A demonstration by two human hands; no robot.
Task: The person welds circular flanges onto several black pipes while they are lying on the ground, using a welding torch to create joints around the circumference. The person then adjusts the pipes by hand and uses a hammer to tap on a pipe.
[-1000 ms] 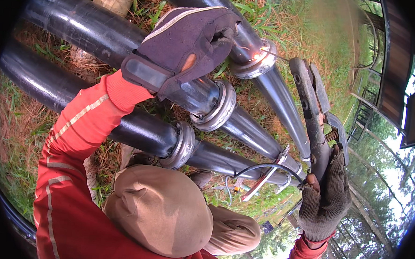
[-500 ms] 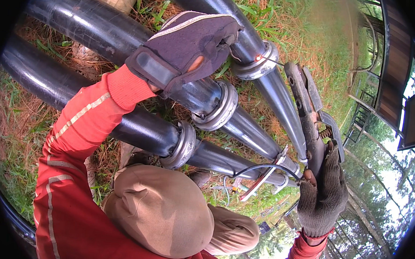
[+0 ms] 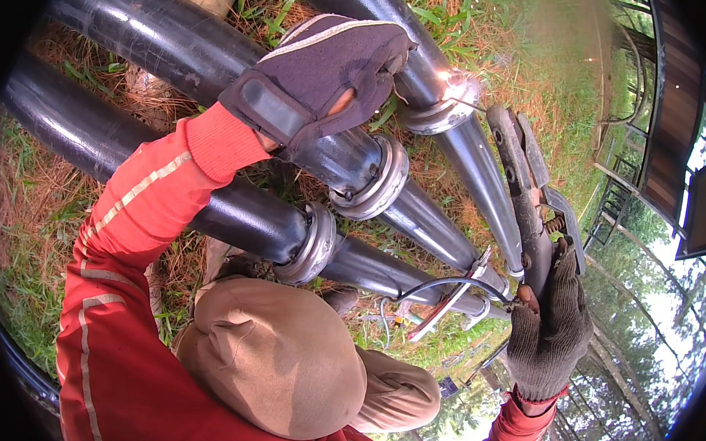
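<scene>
Grey-gloved right hand (image 3: 552, 343) grips a long grey metal clamp (image 3: 518, 177); its thin dark rod (image 3: 471, 105) reaches a brightly glowing silver metal ring (image 3: 436, 121); dark-gloved left hand (image 3: 322, 79), curled, nearby.

The left glove (image 3: 316, 83) is dark purple with a white stripe, the right glove (image 3: 552, 351) ribbed grey-brown. The clamp (image 3: 517, 177) is dark grey. Black pipes (image 3: 163, 43) have silver rings (image 3: 317, 246). The far spark (image 3: 460, 89) glows white and orange. The red left sleeve (image 3: 142, 205) has pale stripes.

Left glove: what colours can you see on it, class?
The left glove is dark purplish-grey with a pale stripe, best seen in the head view.
</scene>
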